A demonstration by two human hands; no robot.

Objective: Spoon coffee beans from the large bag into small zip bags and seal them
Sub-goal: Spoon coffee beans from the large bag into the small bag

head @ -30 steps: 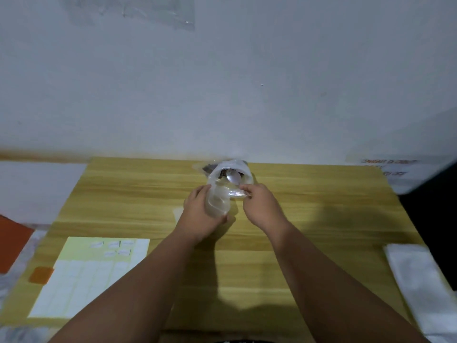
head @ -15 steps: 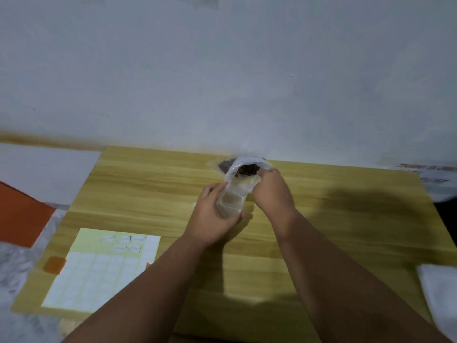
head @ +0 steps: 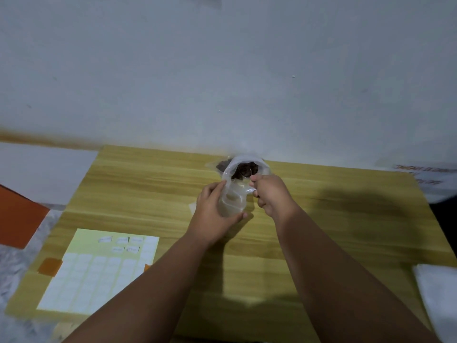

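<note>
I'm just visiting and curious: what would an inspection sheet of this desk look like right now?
Surface: wooden table, set against a pale wall.
Job's things: large bag open at the far edge, dark coffee beans inside; small zip bag held just in front of it.
Clutter: label sheet near left; white packet near right.
Hands: left hand grips the small zip bag; right hand closed at the large bag's mouth, contents hidden.
Cables: nothing seen.
Surroundings: orange sheet off the left edge.
</note>
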